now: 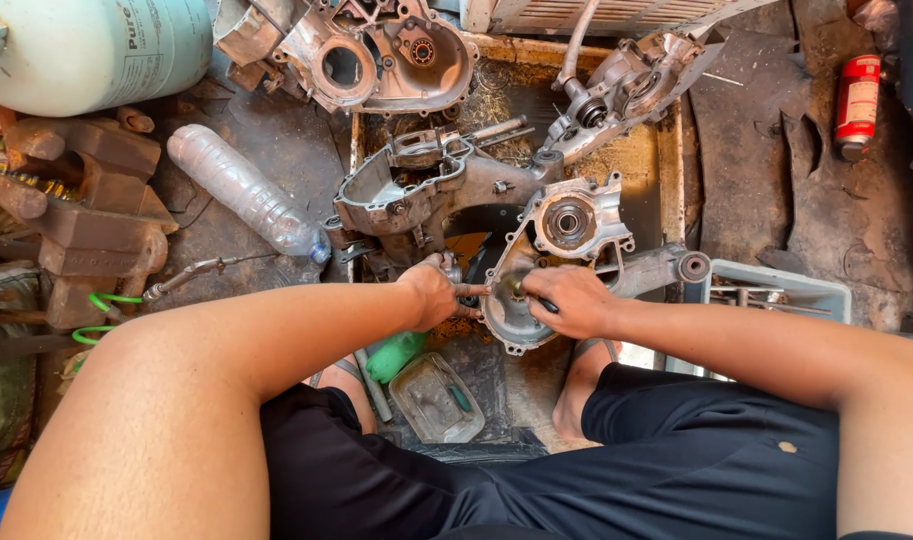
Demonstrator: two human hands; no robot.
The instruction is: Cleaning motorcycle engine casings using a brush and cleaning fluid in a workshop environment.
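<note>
I squat over a shallow metal tray (669, 170) holding grey aluminium engine crankcase halves. The nearest crankcase half (567, 235) lies in front of my knees, with a round bearing seat facing up. My left hand (439, 292) rests at its left edge, fingers curled around a small metal part. My right hand (574, 300) is closed on a dark-handled tool, its tip at the round opening at the casing's lower end. A second, longer crankcase (417, 190) lies just behind.
A clear plastic bottle (242, 190) lies at left beside a rusty vise (87, 210). A pale green gas cylinder (87, 45) is top left, a red spray can (858, 100) top right. A grey crate (777, 290) sits right. A small clear container (437, 398) lies between my feet.
</note>
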